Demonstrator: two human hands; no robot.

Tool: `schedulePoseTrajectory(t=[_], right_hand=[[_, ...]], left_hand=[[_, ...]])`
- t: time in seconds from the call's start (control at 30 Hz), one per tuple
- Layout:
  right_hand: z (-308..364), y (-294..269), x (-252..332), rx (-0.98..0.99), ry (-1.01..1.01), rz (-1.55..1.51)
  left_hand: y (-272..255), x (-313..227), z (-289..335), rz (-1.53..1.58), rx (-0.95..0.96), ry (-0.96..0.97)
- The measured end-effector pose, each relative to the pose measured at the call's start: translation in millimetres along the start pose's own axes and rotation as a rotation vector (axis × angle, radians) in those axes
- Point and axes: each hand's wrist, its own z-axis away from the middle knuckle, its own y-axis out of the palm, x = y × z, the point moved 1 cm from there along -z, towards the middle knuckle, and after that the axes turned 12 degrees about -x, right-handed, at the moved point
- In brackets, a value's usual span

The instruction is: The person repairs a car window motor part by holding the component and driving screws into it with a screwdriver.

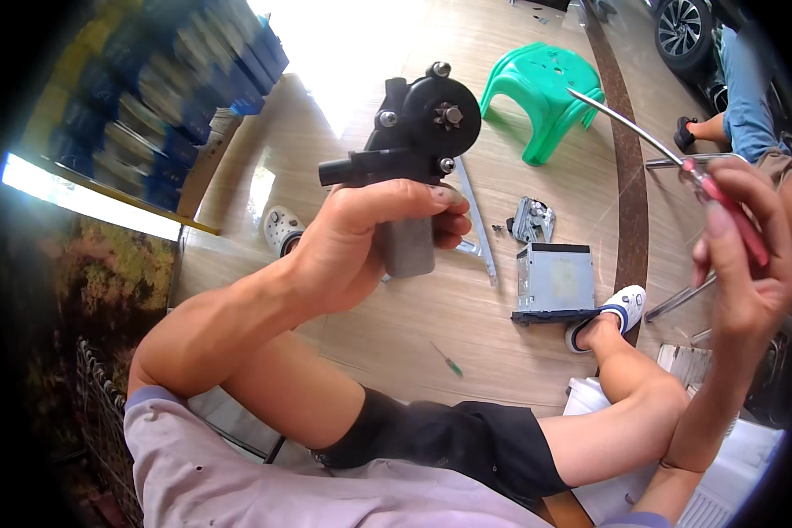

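My left hand (348, 233) is closed around the grey cylindrical body of a small electric gear motor (409, 132), held up in front of me. Its black round housing faces me at the top, with a small toothed gear in the middle and several bolts around the rim. Over on the right, my right hand (752, 242) grips a screwdriver (691, 172) by its red handle. The long metal shaft points up and left, its tip apart from the motor and in line with the green stool behind.
On the floor are a green plastic stool (550, 75), a silver metal box (554, 280), a small metal mechanism (533, 220), a metal rail (482, 233) and a small green-handled screwdriver (451, 365). Shelving (150, 114) stands at the left. Another person's leg (748, 97) shows far right.
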Motion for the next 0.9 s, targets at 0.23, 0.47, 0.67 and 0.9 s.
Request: schedulePoseTrajectory(t=[0.23,0.47,0.67,0.9], right_hand=[[0.6,9.2,4.8,-0.092,0.137,-0.358],[12.7,0.1,-16.6,0.001,-0.044,-0.221],[21.7,-0.5,-32.6,0.025,-0.053,-0.244],[20.1,-0.9,-40.0,0.049,-0.114,-0.236]], left_hand=[[14.4,5.4,-14.8,0.071,-0.094,-0.03],[30.4,9.6,-24.2,0.061,-0.048,-0.066],[28.0,12.6,-23.3,0.02,-0.074,-0.103],[18.2,14.2,-27.2,0.059,-0.071,-0.126]])
